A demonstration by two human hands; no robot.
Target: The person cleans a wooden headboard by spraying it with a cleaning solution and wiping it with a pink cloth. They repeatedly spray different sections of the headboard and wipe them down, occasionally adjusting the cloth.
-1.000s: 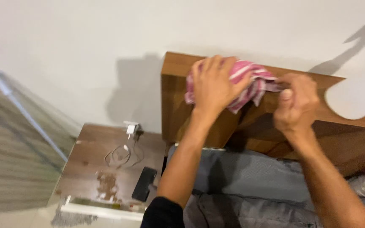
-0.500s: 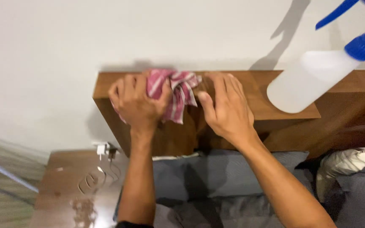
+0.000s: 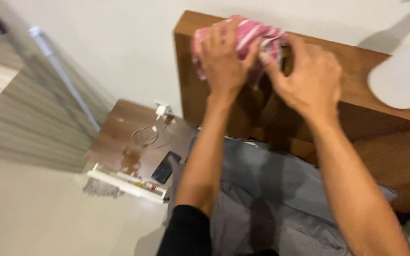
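I have both hands up at the headboard (image 3: 357, 61), working a pink striped cloth (image 3: 252, 35) that sits bunched on its top edge near its left corner. My left hand (image 3: 224, 59) lies over the cloth with fingers curled around it, gripping the wad; my right hand (image 3: 309, 78) pinches the cloth's right side between thumb and fingers, so both hands are closed on the same rag. The picture is smeared by motion, so I cannot tell how firmly either one holds. What worries me is the white bottle (image 3: 404, 71) at the headboard's right end: it looks to be standing on that same narrow top, just beside my right hand, and a sideways sweep of the cloth or an elbow could knock it off onto the bed below. The cloth itself could also slip behind the headboard against the wall (image 3: 119, 38) if I loosen while it overhangs the back edge. The headboard is brown wood, smooth. Below it lies grey bedding (image 3: 271, 189). Left of the headboard and lower stands a brown nightstand (image 3: 119, 142) with a coiled white cable (image 3: 145, 135), a plug and a dark phone (image 3: 164, 168) on it, and beyond that a pale tiled floor (image 3: 48, 213).
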